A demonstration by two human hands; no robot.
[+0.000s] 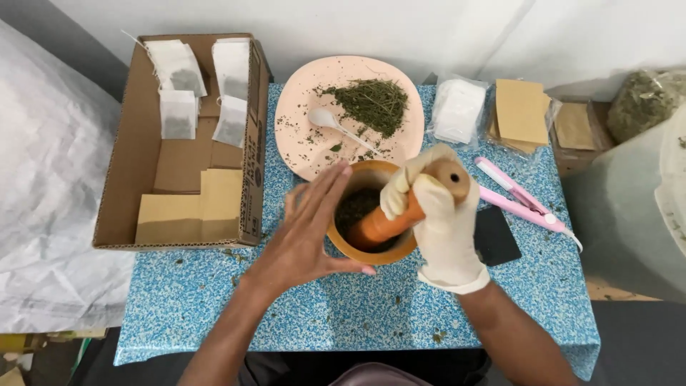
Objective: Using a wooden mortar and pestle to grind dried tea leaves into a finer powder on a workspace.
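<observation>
A wooden mortar (341,243) stands in the middle of the blue speckled table (357,314) with dark crushed herbs (355,204) inside. My right hand (443,221), in a white glove, grips a wooden pestle (386,223) that leans into the bowl. My bare left hand (307,229) rests against the mortar's left side, fingers spread. Behind it a pink plate (293,121) carries a heap of dried green herbs (373,104) and a white plastic spoon (336,125).
A cardboard box (136,164) at the left holds filled white tea bags (179,114) and tan envelopes (189,211). Right of the mortar lie a black card (500,239), a pink sealing tool (522,200), empty white bags (457,107), tan envelopes (522,111) and a bag of herbs (643,100).
</observation>
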